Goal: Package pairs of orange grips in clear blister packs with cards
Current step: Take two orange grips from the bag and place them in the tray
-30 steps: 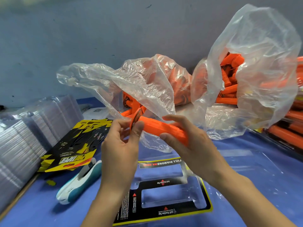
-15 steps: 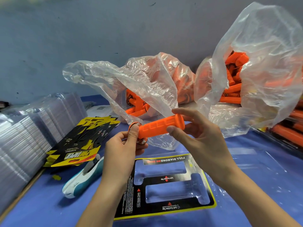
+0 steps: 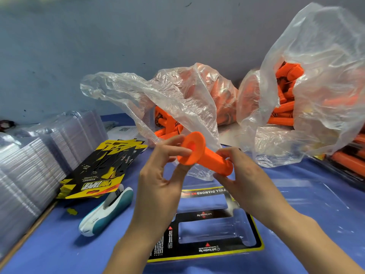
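An orange grip (image 3: 205, 157) is held in the air between both hands, its flanged open end turned toward me. My left hand (image 3: 160, 175) pinches the flange with its fingertips. My right hand (image 3: 243, 175) grips the far end with thumb and fingers. Below the hands lies an open clear blister pack (image 3: 243, 230) with a black-and-yellow card (image 3: 209, 252) in it; its two grip cavities hold nothing. The pack's clear lid half (image 3: 308, 194) lies flat to the right.
Two clear plastic bags of orange grips (image 3: 197, 99) (image 3: 316, 86) stand behind the hands. A fanned pile of cards (image 3: 102, 171) and a teal-white stapler (image 3: 106, 212) lie at left. Stacks of clear blisters (image 3: 39, 155) fill the left edge. Filled packs (image 3: 351, 161) sit at far right.
The grip has been turned between the hands: its flanged end now faces me and sits higher, with the body pointing away and down to the right. The view moved closer.
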